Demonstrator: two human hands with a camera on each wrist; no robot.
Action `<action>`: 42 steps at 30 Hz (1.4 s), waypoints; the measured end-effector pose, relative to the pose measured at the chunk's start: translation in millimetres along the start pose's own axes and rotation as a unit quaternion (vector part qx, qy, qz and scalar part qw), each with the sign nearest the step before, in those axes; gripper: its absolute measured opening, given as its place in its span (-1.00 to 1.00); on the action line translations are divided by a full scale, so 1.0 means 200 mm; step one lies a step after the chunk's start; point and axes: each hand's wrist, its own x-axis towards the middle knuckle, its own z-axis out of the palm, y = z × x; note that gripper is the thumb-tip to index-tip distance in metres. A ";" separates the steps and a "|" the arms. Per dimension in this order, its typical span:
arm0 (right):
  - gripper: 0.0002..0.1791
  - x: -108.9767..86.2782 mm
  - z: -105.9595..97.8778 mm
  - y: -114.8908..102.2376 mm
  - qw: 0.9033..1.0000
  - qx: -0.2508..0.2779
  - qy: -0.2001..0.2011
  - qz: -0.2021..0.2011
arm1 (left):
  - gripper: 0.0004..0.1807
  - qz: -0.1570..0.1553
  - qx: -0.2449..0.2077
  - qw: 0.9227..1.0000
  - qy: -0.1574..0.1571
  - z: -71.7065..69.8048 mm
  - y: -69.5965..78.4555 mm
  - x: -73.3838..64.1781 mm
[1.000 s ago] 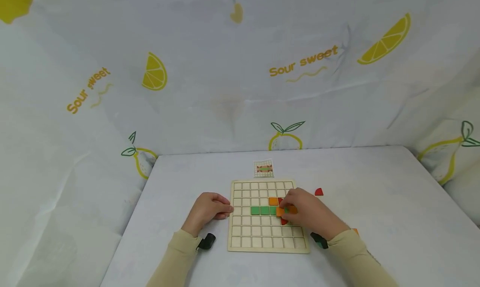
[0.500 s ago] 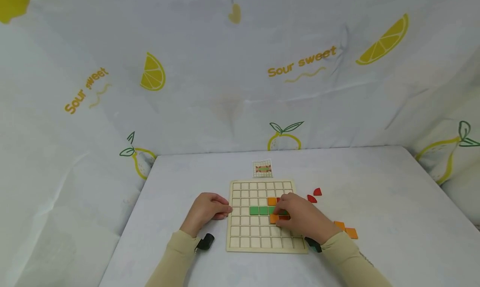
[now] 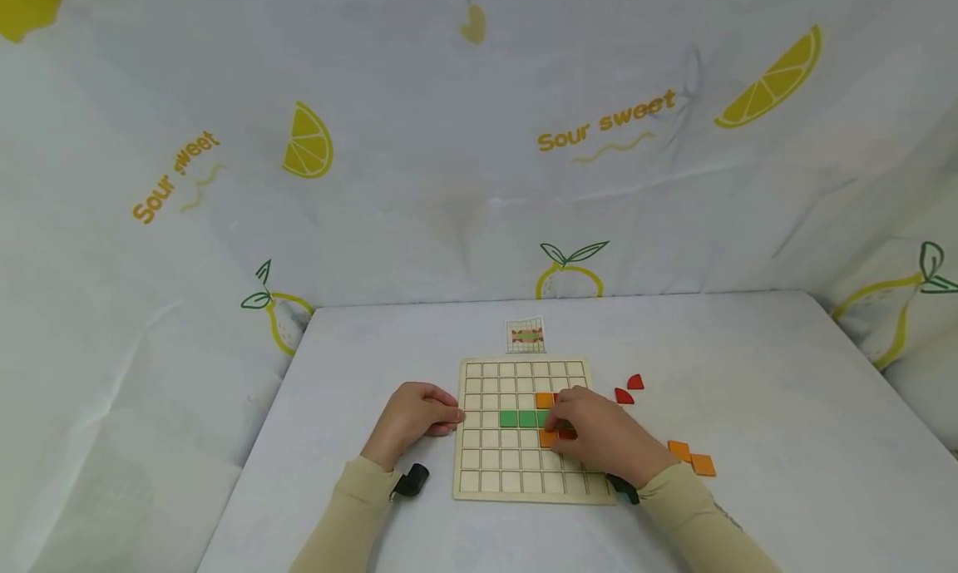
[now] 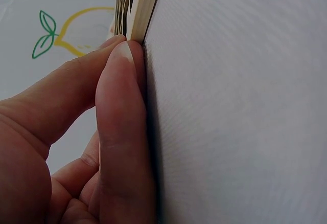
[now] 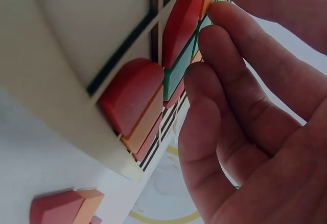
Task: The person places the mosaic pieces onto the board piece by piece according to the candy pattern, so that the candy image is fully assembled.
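Observation:
A pale wooden grid board (image 3: 501, 480) lies on the table. My left hand (image 3: 414, 415) holds its left edge, thumb and index finger meeting at the rim in the left wrist view. Over the board's right half, my right hand (image 3: 599, 427) pinches an orange square tile (image 3: 548, 439), which sits at a cell just below the green row. Green square tiles (image 3: 518, 419) run across the middle row. Another orange tile (image 3: 544, 400) lies above that row. Red pieces (image 5: 134, 93) fill cells near the board's right edge in the right wrist view. My right fingers hide part of the pattern.
Two red quarter-round pieces (image 3: 629, 389) lie right of the board, with two orange square tiles (image 3: 692, 459) nearer my right sleeve. Behind the board lies a small pattern card (image 3: 526, 335). A white lemon-print cloth (image 3: 449, 157) hangs behind the table.
My right hand has moved the orange tile from the green row toward me and slightly left, to the row below. Its shift uncovers loose red and orange pieces. My left hand stays put.

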 end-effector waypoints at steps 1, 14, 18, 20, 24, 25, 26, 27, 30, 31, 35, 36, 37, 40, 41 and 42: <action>-0.82 0.00 0.00 0.00 1.000 -0.001 0.001 -0.001 | -0.72 0.001 0.000 1.000 -0.001 0.00 0.00 0.00; -0.83 -0.16 -0.18 0.20 0.996 0.014 -0.006 0.088 | -0.71 -0.003 -0.009 1.000 -0.002 0.00 -0.01 0.00; -0.78 -0.27 -0.24 0.30 0.990 0.025 -0.015 0.135 | -0.73 -0.008 -0.010 1.000 0.000 -0.01 -0.02 -0.01; -0.77 -0.32 -0.26 0.35 0.988 0.031 -0.018 0.152 | -0.75 -0.010 -0.010 1.000 0.001 -0.01 -0.02 -0.01; -0.75 -0.43 -0.30 0.44 0.984 0.038 -0.028 0.170 | -0.76 -0.008 -0.017 1.000 0.001 -0.01 -0.03 -0.02; -0.75 -0.45 -0.31 0.47 0.984 0.034 -0.029 0.174 | -0.75 -0.007 -0.018 1.000 0.001 -0.01 -0.03 -0.02; -0.74 -0.47 -0.32 0.49 0.984 0.030 -0.030 0.175 | -0.75 -0.006 -0.018 1.000 0.000 -0.01 -0.03 -0.02; -0.74 -0.50 -0.32 0.51 0.984 0.025 -0.030 0.176 | -0.74 -0.005 -0.019 1.000 0.000 -0.01 -0.02 -0.02; -0.73 -0.55 -0.32 0.56 0.983 0.014 -0.031 0.181 | -0.72 -0.003 -0.019 1.000 -0.001 0.00 -0.02 -0.02; -0.73 -0.57 -0.31 0.57 0.982 0.011 -0.031 0.183 | -0.73 -0.003 -0.019 1.000 -0.001 0.00 -0.02 -0.02; -0.69 -0.59 -0.30 0.61 0.981 0.009 -0.040 0.192 | -0.75 -0.001 -0.021 1.000 -0.003 0.00 -0.01 -0.01; -0.68 -0.59 -0.29 0.61 0.981 0.009 -0.041 0.191 | -0.75 -0.001 -0.021 1.000 -0.003 0.00 -0.01 -0.01; -0.67 -0.60 -0.28 0.62 0.981 0.007 -0.041 0.191 | -0.75 0.000 -0.020 1.000 -0.004 0.01 -0.01 -0.01; -0.66 -0.60 -0.27 0.62 0.981 0.006 -0.039 0.192 | -0.75 0.004 -0.022 1.000 -0.007 0.01 0.00 -0.01; -0.66 -0.60 -0.26 0.62 0.981 0.007 -0.038 0.192 | -0.75 0.004 -0.023 1.000 -0.007 0.00 0.00 -0.01; -0.66 -0.59 -0.26 0.62 0.981 0.005 -0.036 0.189 | -0.74 0.005 -0.023 1.000 -0.007 0.00 0.00 -0.01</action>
